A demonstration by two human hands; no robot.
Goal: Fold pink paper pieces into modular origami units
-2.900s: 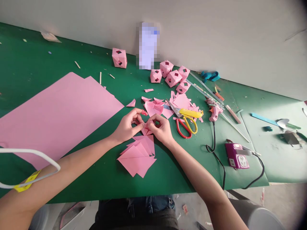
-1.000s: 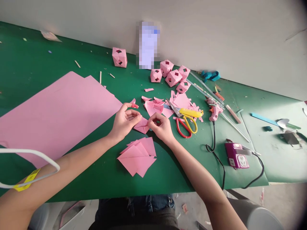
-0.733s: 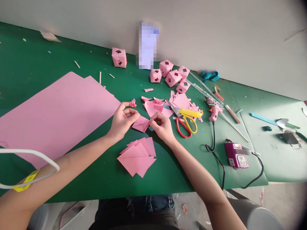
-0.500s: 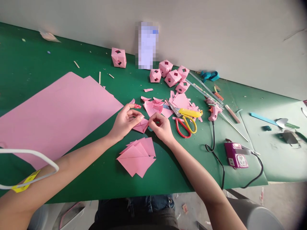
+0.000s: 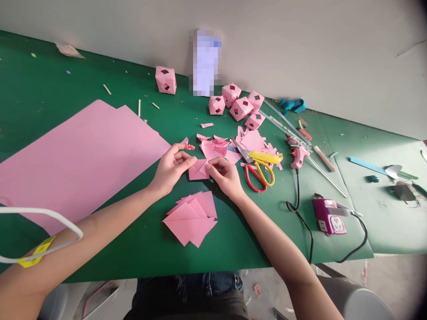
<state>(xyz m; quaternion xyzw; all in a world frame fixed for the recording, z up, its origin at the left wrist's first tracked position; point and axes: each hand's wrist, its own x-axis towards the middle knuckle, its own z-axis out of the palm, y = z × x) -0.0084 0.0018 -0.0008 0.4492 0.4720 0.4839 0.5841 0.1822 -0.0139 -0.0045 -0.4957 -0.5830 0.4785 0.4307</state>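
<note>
Between my two hands is a small folded pink paper square [image 5: 199,170] with crease lines across its face. My left hand [image 5: 172,168] pinches its left edge between thumb and finger; a red patterned wrap covers one fingertip. On the opposite edge, my right hand [image 5: 224,174] grips the paper with thumb and forefinger. Nearer my body lies a fanned stack of pink paper squares [image 5: 190,218]. Just beyond the hands are curled pink paper pieces [image 5: 213,149], and scissors [image 5: 256,175] with red and yellow handles rest to the right.
Several folded pink paper balls [image 5: 240,109] stand toward the wall, by a blurred upright screen [image 5: 204,62]. Large pink sheets [image 5: 80,160] cover the left. A yellow cutter [image 5: 266,157], pink glue gun [image 5: 299,155] and purple power socket [image 5: 329,216] with cords occupy the right.
The folded paper has turned between my fingers, from a slanted position to a squarer one with more of its face showing. Both hands have shifted only slightly.
</note>
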